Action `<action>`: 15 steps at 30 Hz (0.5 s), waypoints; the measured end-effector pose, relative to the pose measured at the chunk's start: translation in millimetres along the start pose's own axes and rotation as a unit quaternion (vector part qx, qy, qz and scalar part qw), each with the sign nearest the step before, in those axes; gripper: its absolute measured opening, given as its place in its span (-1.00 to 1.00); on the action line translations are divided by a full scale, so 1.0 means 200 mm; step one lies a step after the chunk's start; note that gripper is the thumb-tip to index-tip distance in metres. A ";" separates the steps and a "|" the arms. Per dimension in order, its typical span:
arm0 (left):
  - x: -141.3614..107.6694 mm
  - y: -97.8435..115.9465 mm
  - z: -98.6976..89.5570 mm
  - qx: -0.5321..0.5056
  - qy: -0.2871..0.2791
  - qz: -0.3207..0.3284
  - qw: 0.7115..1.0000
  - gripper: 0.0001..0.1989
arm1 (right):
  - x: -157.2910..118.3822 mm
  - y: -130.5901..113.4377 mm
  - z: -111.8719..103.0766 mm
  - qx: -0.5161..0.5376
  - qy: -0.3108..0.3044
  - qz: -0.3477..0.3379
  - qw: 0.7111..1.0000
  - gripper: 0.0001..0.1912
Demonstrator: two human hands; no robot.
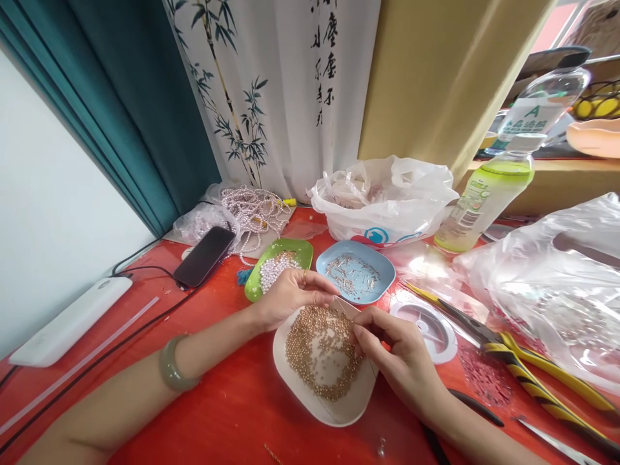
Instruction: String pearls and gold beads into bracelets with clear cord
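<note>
Over a white dish (334,413) of small gold beads (334,387), both hands work close together. My left hand (293,297) is pinched at the dish's far edge, on what looks like a thin thread (347,303). The thread runs toward my right hand (394,342), whose thumb and forefinger are also closed on it above the beads. Its exact ends are too fine to make out. Behind my left hand lies a green dish (303,252) with pearl-white and gold beads. Beside that, a blue dish (356,248) holds several thin metal pins.
A white spool (443,342) and yellow-black pliers (527,381) lie at right, by a scissor-like blade (557,442). Plastic bags (387,213), a bottle (484,200), bead strands (252,210), a phone (206,256) and a power strip (72,320) surround the red table.
</note>
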State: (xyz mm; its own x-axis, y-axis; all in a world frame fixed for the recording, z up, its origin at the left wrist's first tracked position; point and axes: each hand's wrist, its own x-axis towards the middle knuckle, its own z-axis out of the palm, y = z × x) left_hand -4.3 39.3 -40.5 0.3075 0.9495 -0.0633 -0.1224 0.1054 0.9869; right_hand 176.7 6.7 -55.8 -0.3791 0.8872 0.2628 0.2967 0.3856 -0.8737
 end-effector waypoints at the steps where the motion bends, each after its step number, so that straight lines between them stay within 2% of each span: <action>1: 0.00 0.00 0.00 0.003 0.000 0.002 1.000 -0.92 | 0.00 0.00 0.00 -0.001 -0.001 0.000 1.000 -0.82; 9: 0.00 0.01 -0.01 0.047 -0.004 0.023 0.999 -0.92 | 0.01 -0.01 0.00 -0.007 -0.005 0.010 1.000 -0.82; 15: -0.02 0.04 0.01 0.121 -0.035 0.084 0.988 -0.96 | 0.01 -0.01 0.01 -0.005 -0.006 0.012 1.000 -0.82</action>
State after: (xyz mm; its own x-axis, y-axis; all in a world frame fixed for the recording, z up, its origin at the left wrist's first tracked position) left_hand -5.2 35.5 -31.5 0.3682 0.9237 0.1059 0.0501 -0.1334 0.9898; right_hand 174.2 7.6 -53.8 -0.3828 0.8930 0.2368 0.3138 0.3668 -0.8758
